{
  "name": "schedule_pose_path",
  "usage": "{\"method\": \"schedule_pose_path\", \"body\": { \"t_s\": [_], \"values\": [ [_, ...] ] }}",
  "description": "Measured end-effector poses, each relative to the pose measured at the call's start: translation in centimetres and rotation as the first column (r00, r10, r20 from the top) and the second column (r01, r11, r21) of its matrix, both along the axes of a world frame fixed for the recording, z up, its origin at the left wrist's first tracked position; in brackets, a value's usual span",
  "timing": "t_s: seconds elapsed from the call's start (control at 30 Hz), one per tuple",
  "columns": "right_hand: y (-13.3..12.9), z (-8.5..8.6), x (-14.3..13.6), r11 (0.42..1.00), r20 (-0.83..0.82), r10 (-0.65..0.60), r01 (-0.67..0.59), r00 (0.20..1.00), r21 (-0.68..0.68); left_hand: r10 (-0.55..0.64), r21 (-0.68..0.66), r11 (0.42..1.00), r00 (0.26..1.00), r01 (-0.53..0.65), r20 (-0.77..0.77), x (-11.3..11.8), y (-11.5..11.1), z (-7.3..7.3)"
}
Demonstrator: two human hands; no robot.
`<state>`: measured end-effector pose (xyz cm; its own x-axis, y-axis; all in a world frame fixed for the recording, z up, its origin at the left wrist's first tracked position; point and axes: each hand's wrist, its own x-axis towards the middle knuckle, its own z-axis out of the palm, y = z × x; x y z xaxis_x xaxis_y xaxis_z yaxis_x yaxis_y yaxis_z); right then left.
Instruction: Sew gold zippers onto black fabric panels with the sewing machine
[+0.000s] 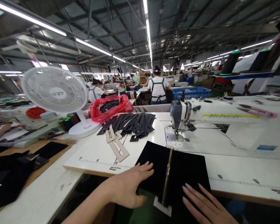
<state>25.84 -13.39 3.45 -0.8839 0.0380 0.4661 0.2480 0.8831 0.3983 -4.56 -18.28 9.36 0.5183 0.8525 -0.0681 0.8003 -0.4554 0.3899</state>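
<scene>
White tabletop (91,158) is pretty crowded: its right side is taken up by a hard-cased sewing machine (247,133), and the far left is blocked by a round-grilled fan (57,93). At the front edge, partly overhanging, a matte black fabric panel (189,171) is laid. A crinkly red bag (95,110) is stuffed with dark pieces, behind a messy heap of flat black strips (140,121). The panel's left part is touched by the left hand (128,186), fingers loosely spread; its lower right is covered by the right hand (204,203), fingers straight, slightly parted. Slotted beige frames (123,156) are scattered by the heap. Down the panel's middle, a toothed brass-coloured zipper (168,168) is set, with a pale tab (162,207) at its near end.
</scene>
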Motion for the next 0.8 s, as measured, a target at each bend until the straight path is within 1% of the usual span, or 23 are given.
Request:
{"method": "schedule_pose_path", "body": {
  "t_s": [0.03,0.07,0.1,0.13,0.17,0.2,0.23,0.3,0.33,0.4,0.47,0.53,0.6,0.67,0.7,0.73,0.8],
  "values": [
    [0.1,0.7,-0.2,0.997,-0.022,-0.026,0.025,0.999,-0.07,-0.026,0.003,1.0,0.997,0.026,0.068,0.6,0.5,0.6],
    [0.3,1.3,-0.6,0.985,-0.051,-0.082,0.073,0.995,-0.154,-0.048,0.036,0.998,0.991,0.044,0.123,1.5,1.3,0.8],
    [0.8,1.7,-1.1,0.96,-0.079,-0.161,0.138,0.984,-0.242,-0.046,0.094,0.995,0.985,0.03,0.169,2.4,2.3,0.6],
    [1.4,1.8,-1.8,0.924,-0.087,-0.253,0.213,0.964,-0.318,-0.032,0.148,0.989,0.983,0.005,0.182,3.4,3.4,0.0],
    [2.3,1.6,-2.5,0.873,-0.081,-0.359,0.304,0.93,-0.382,-0.003,0.205,0.978,0.988,-0.029,0.153,4.3,4.5,-0.9],
    [3.3,1.1,-3.3,0.839,-0.058,-0.416,0.359,0.907,-0.408,0.028,0.241,0.969,0.996,-0.047,0.081,5.0,5.5,-2.0],
    [4.3,0.3,-3.9,0.827,-0.027,-0.44,0.393,0.898,-0.401,0.103,0.274,0.956,0.995,-0.104,0.02,5.4,6.4,-3.2],
    [6.1,-1.5,-4.7,0.802,-0.002,-0.485,0.444,0.875,-0.4,0.245,0.318,0.924,0.967,-0.214,-0.063,5.5,7.4,-5.2],
    [6.7,-2.4,-4.8,0.795,0.004,-0.506,0.468,0.863,-0.385,0.291,0.337,0.909,0.952,-0.246,-0.089,5.3,7.6,-5.9],
    [7.1,-3.6,-4.6,0.789,0.001,-0.539,0.505,0.842,-0.349,0.326,0.361,0.894,0.938,-0.265,-0.121,4.7,7.6,-6.7],
    [6.9,-4.0,-4.2,0.794,-0.015,-0.556,0.525,0.831,-0.307,0.338,0.375,0.887,0.932,-0.269,-0.133,4.3,7.5,-6.8],
    [6.6,-4.0,-4.1,0.794,-0.039,-0.573,0.542,0.819,-0.274,0.364,0.377,0.879,0.922,-0.293,-0.131,4.2,7.4,-6.6],
    [6.4,-3.9,-4.2,0.785,-0.061,-0.596,0.565,0.801,-0.252,0.39,0.359,0.874,0.913,-0.326,-0.12,4.3,7.5,-6.1],
    [6.6,-4.1,-4.4,0.775,-0.073,-0.614,0.583,0.786,-0.245,0.396,0.312,0.883,0.913,-0.35,-0.097,4.3,7.2,-5.5],
    [6.7,-4.3,-4.4,0.772,-0.078,-0.619,0.587,0.782,-0.242,0.375,0.28,0.898,0.924,-0.34,-0.08,4.2,6.8,-5.1],
    [6.9,-4.6,-4.2,0.775,-0.088,-0.617,0.585,0.782,-0.239,0.332,0.256,0.917,0.941,-0.306,-0.062,4.3,6.2,-4.7],
    [7.3,-5.4,-3.6,0.799,-0.131,-0.591,0.556,0.796,-0.23,0.176,0.263,0.952,0.984,-0.159,-0.042,4.5,4.6,-4.1]
  ]
}}
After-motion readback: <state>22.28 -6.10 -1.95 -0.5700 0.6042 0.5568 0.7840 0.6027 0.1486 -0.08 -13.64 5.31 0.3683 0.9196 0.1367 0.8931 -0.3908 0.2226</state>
